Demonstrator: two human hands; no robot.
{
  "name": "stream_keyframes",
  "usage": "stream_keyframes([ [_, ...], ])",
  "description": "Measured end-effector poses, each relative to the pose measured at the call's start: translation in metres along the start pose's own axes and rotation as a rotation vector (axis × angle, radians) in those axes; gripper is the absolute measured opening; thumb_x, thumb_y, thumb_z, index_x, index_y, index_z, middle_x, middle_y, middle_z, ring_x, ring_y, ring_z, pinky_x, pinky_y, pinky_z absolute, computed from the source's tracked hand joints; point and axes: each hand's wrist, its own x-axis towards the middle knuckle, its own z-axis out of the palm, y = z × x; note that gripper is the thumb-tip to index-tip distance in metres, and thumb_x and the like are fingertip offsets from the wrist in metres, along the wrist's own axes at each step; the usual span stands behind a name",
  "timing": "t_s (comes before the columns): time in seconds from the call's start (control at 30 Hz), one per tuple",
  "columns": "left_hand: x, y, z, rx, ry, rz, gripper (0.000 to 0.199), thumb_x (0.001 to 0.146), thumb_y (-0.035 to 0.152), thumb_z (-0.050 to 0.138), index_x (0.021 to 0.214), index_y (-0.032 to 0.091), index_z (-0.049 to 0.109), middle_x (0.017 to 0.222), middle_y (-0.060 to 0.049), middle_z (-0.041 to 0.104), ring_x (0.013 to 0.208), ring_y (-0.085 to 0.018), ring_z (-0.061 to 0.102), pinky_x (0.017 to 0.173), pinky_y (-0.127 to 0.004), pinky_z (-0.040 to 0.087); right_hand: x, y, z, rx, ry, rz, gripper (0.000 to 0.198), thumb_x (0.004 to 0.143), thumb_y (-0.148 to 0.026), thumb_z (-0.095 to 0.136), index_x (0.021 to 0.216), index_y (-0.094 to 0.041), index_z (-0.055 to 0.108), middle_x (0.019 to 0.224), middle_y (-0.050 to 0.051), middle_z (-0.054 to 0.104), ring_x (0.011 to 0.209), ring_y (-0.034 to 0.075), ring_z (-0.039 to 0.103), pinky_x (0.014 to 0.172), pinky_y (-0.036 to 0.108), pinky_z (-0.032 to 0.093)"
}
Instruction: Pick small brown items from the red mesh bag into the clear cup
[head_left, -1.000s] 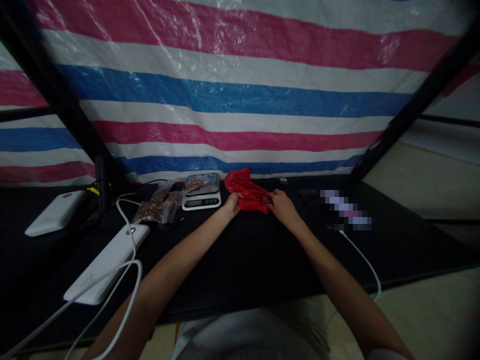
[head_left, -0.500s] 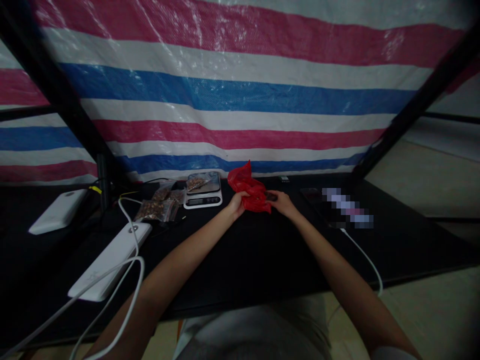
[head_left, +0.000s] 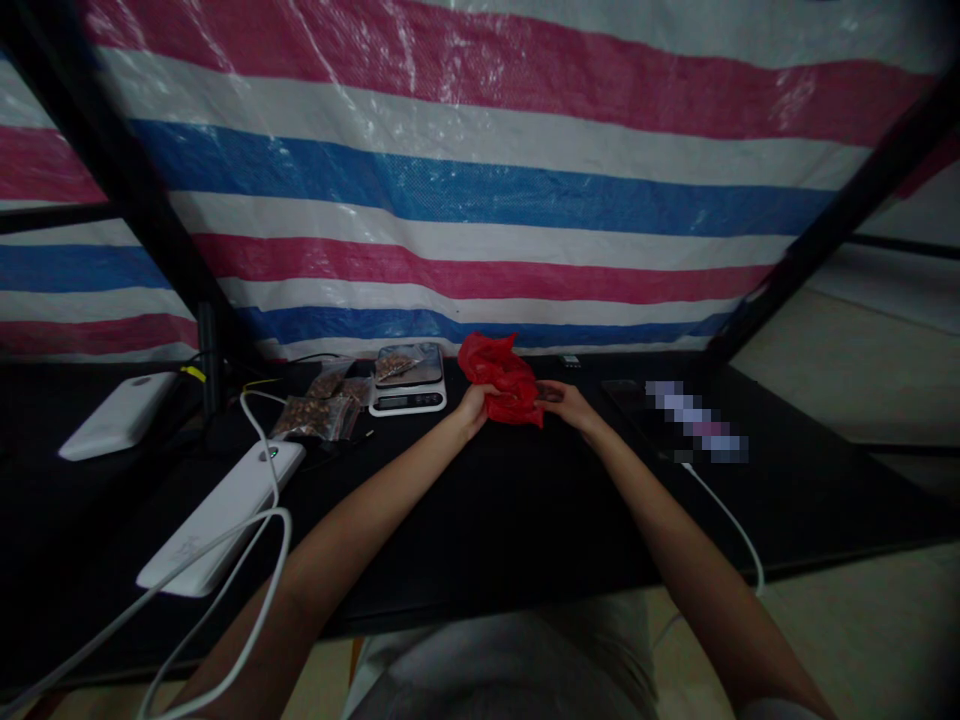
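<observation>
A crumpled red plastic bag (head_left: 506,372) is held just above the black table, near its middle. My left hand (head_left: 474,408) pinches the bag's lower left side, thumb lying over the red film. At the bag's right side, my right hand (head_left: 571,405) has its fingers closed on a small brown packet (head_left: 551,392), whose details are too dark to make out. Left of the bag stands a white digital scale (head_left: 407,402) with a clear zip bag of brown pieces (head_left: 397,367) on its plate. Several similar zip bags (head_left: 311,415) lie beside the scale.
Two white power banks, one nearer (head_left: 217,525) and one farther (head_left: 120,415), lie at left with a looping white cable (head_left: 281,560). A dark phone (head_left: 637,410), partly blurred out, lies at right on a cable. Striped sheeting (head_left: 480,240) hangs behind the black table (head_left: 495,530).
The red bag's top has sunk and folded over. My right hand has shifted slightly right, and more of the brown packet shows in its fingers. My left hand keeps its hold.
</observation>
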Motion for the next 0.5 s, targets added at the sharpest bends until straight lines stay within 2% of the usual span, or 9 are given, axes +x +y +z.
stream_keyframes([
  [0.1, 0.006, 0.003, -0.007, 0.073, 0.078, 0.056, 0.027, 0.050, -0.002, 0.041, 0.070, 0.011, 0.054, 0.054, 0.000, 0.059, 0.058, -0.016, 0.061, 0.066, -0.030, 0.050, -0.003, -0.004, -0.003, 0.112, -0.046, -0.025, 0.036, 0.060, -0.013, 0.068, 0.096, -0.015, 0.062, 0.095, 0.007, 0.068, 0.085, 0.017, 0.064, 0.087, 0.037, 0.046],
  [0.2, 0.009, 0.005, -0.010, 0.108, 0.099, 0.083, 0.030, 0.048, -0.003, 0.040, 0.071, 0.012, 0.052, 0.050, 0.002, 0.055, 0.050, -0.013, 0.057, 0.060, -0.027, 0.049, -0.007, -0.009, -0.005, 0.156, -0.057, -0.061, 0.037, 0.061, -0.020, 0.069, 0.097, -0.016, 0.062, 0.101, 0.008, 0.066, 0.094, 0.018, 0.061, 0.091, 0.037, 0.043],
  [0.33, 0.006, 0.000, 0.000, 0.113, 0.113, 0.150, 0.050, 0.047, -0.006, 0.042, 0.092, 0.014, 0.051, 0.066, 0.001, 0.061, 0.057, -0.013, 0.059, 0.062, -0.026, 0.049, -0.010, -0.018, -0.006, 0.131, 0.024, -0.111, 0.042, 0.064, -0.034, 0.068, 0.102, -0.017, 0.060, 0.111, 0.010, 0.062, 0.102, 0.021, 0.058, 0.092, 0.037, 0.043],
  [0.4, 0.004, -0.006, 0.008, 0.132, 0.121, 0.129, 0.058, 0.049, -0.006, 0.046, 0.102, 0.017, 0.047, 0.074, 0.000, 0.063, 0.061, -0.014, 0.060, 0.064, -0.028, 0.050, -0.011, -0.022, -0.007, 0.129, 0.070, -0.158, 0.045, 0.066, -0.040, 0.066, 0.105, -0.018, 0.058, 0.114, 0.011, 0.060, 0.105, 0.021, 0.056, 0.091, 0.037, 0.044],
  [0.5, 0.001, -0.011, 0.016, 0.157, 0.094, 0.026, 0.050, 0.053, 0.000, 0.054, 0.101, 0.015, 0.049, 0.074, -0.002, 0.063, 0.062, -0.015, 0.060, 0.063, -0.029, 0.048, -0.013, -0.027, -0.007, 0.149, 0.108, -0.241, 0.047, 0.068, -0.043, 0.064, 0.107, -0.019, 0.055, 0.116, 0.010, 0.059, 0.107, 0.022, 0.055, 0.092, 0.038, 0.043],
])
